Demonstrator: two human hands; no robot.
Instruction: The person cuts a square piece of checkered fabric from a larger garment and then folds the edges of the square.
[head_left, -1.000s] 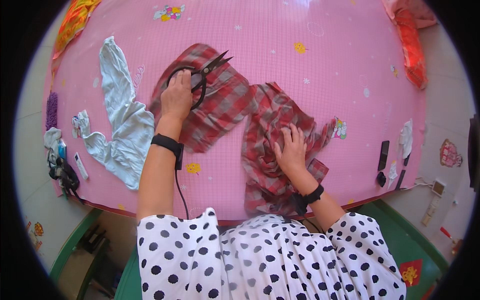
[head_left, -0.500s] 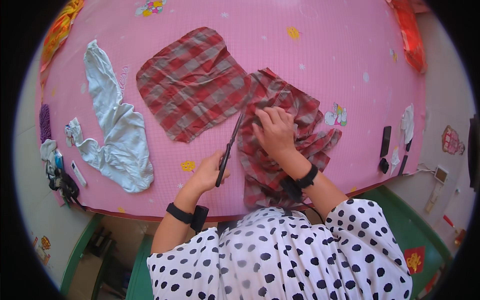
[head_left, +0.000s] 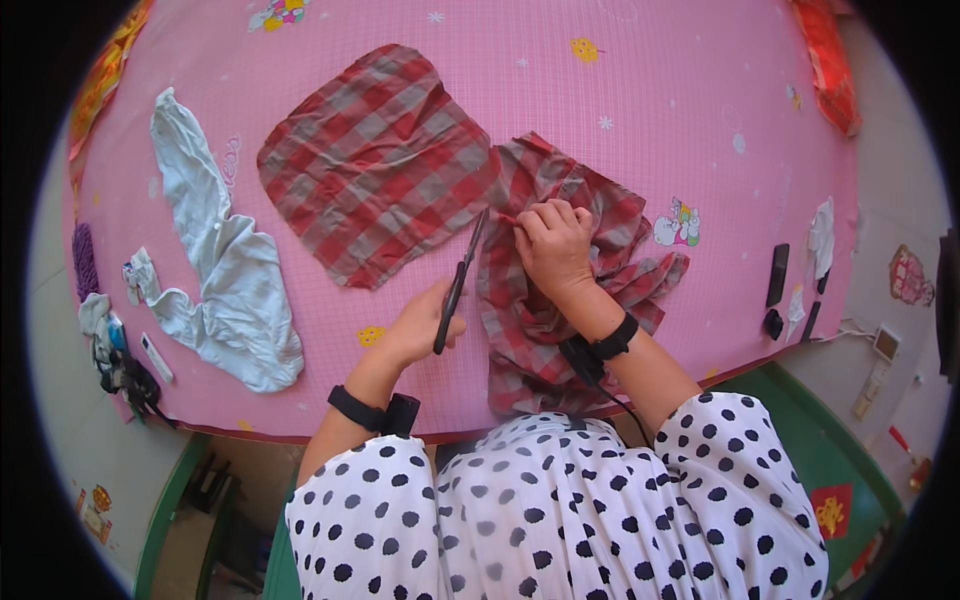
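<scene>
My left hand is closed round the black handles of a pair of scissors. The blades point away from me, and their tips reach the left edge of a crumpled red and grey checked garment. My right hand pinches a fold of that cloth just right of the tips, with its fingers curled together. A flat panel of the same checked fabric spreads out to the upper left. It meets the garment near the top of the blades; whether the two are still joined there I cannot tell.
A pale blue garment lies to the left on the pink patterned table cover. Purple cord and small items line the left edge. At the right edge are a black remote-like object and a white cloth.
My right hand's fingers have drawn from a looser spread into a pinch on the cloth. The scissors, in my left hand, have shifted slightly. The whole view has moved a little.
</scene>
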